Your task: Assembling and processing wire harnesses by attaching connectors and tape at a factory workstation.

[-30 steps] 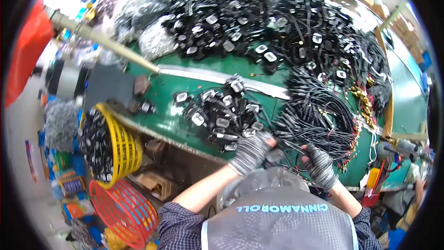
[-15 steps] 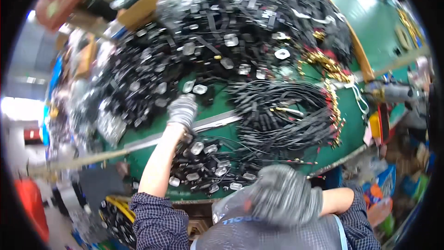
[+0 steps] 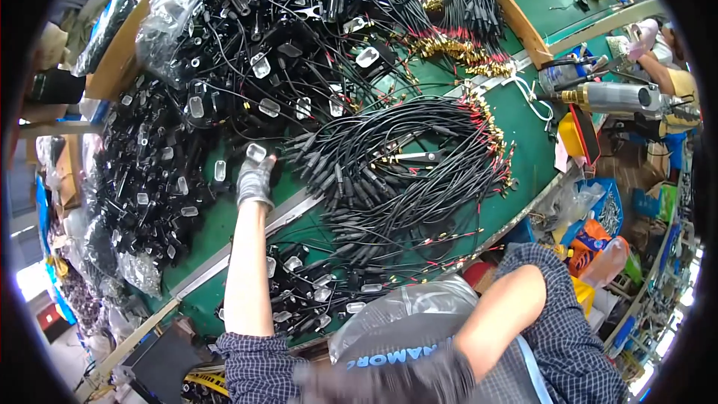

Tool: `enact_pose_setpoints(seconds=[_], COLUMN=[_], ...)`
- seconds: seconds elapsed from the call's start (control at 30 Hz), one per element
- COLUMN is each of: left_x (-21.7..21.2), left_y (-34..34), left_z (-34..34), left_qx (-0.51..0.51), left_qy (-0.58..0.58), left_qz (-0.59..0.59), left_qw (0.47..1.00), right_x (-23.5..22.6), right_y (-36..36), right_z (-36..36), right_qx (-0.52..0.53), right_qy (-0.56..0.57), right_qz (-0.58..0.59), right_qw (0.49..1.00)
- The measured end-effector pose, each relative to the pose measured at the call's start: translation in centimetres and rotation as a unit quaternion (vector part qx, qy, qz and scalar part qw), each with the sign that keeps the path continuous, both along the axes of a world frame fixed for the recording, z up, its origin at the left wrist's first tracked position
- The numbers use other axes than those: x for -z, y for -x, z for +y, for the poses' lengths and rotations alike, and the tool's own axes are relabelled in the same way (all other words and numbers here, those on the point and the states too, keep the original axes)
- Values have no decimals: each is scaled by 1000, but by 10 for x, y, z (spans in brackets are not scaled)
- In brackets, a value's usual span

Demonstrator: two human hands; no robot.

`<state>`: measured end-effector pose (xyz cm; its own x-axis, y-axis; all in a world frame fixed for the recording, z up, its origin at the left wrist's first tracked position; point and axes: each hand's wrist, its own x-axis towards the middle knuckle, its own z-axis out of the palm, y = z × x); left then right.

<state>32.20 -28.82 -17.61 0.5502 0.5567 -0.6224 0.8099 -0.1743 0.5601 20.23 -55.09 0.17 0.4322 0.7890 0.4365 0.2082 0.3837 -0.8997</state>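
My left hand [image 3: 255, 184], in a grey work glove, reaches over the green table. Its fingers close about a small black housing with a clear lens [image 3: 256, 152]. Just left of it lies another clear-lensed piece [image 3: 220, 170]. Low in front of my body, my right hand [image 3: 385, 381] is gloved in dark grey and smeared by motion, so its fingers cannot be made out. Right of my left hand is a bundle of black cables [image 3: 419, 198] with red and gold ends. Pliers-like tool handles [image 3: 415, 157] lie inside its loop.
Black housings [image 3: 157, 179] heap up on the left, with more cabled ones [image 3: 299, 37] at the back. A smaller pile [image 3: 321, 292] sits near the front edge. A metal strip [image 3: 224, 263] crosses the table [image 3: 535, 153]. At the right are a metal cylinder [image 3: 617, 96] and a blue bin [image 3: 602, 202].
The view has shifted, so the table's contents sit farther left. My left hand has gone forward onto the clear-lensed housing. My right hand has dropped lower and left across my front.
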Motion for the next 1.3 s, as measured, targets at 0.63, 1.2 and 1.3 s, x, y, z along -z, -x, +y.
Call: enact_pose_setpoints(seconds=[0.63, 1.2, 1.3], left_x=[-37, -46, -15], left_y=[37, 125, 130], left_z=[-1, -86, -78], left_qx=[80, 381, 265], left_qy=[-97, -288, -212], left_qz=[94, -36, -77], left_qw=[988, 878, 938], right_x=[-18, 110, 131], right_y=[-145, -71, -61], right_z=[-126, -110, -103], right_qx=[322, 273, 308], right_qy=[294, 560, 553], right_qz=[-215, -206, -274], right_qw=[874, 754, 724])
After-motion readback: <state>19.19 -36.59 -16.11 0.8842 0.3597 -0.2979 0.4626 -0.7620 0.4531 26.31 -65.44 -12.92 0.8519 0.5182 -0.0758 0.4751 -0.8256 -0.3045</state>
